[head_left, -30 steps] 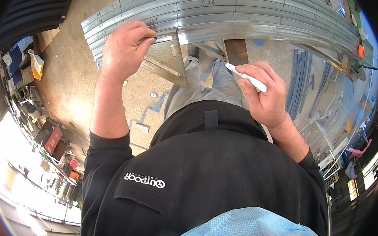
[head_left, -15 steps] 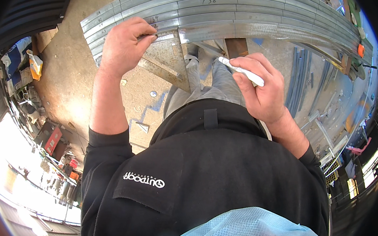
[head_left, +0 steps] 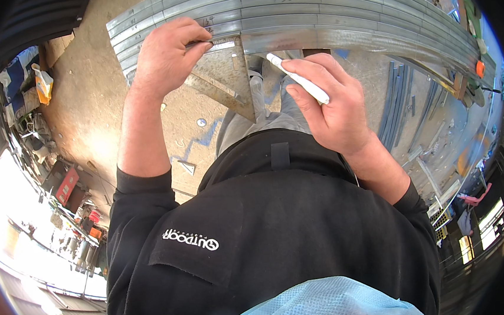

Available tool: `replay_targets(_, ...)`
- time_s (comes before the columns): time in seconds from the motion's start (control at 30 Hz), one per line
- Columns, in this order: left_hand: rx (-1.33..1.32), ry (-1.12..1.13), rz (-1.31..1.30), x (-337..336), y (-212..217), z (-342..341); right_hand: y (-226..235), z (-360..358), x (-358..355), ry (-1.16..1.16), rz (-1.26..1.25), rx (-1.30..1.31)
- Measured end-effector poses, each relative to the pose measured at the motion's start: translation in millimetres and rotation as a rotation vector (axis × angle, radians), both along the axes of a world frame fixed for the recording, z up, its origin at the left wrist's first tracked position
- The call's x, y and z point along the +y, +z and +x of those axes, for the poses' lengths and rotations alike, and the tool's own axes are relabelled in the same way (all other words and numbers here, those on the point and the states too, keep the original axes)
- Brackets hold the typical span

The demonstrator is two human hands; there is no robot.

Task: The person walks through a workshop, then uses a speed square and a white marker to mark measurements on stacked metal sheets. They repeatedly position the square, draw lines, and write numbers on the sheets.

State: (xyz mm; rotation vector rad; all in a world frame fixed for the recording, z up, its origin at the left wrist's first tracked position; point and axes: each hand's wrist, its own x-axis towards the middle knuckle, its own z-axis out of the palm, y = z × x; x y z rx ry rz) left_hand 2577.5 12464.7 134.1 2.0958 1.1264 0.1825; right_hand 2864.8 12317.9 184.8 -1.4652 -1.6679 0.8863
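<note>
A row of long silvery metal bars with handwritten marks and thin cross lines lies side by side at the far edge of my reach. My left hand pinches the top edge of a worn metal set square that sits against the nearest bar. One straight edge of the set square runs across from the bars toward my body. In my right hand is a white marker pen, gripped between thumb and fingers. Its tip points up and left, just short of the nearest bar and apart from it.
On the concrete floor to the right lie several thin dark metal strips. Tools and clutter line the left side. An orange object sits by the bars' right end. My legs are below the bars.
My right hand has moved left and slightly away from my body with the marker pen, nearer the set square. The left hand and the set square are almost where they were.
</note>
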Motion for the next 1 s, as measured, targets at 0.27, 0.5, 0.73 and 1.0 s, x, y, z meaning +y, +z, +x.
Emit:
replay_targets(0.27, 0.022, 0.013, 0.016, -2, 0, 2, -12, -20, 6, 0.009, 0.028, -0.106)
replay_targets(0.5, -0.011, 0.006, 0.055, -3, -4, 1, -15, -31, 8, 0.043, 0.002, -0.174)
replay_targets(0.73, 0.018, 0.014, 0.034, -4, -4, 2, -16, -35, 10, 0.067, 0.027, -0.241)
replay_targets(1.0, 0.013, 0.001, 0.053, -4, -9, 1, -16, -39, 9, 0.08, 0.02, -0.285)
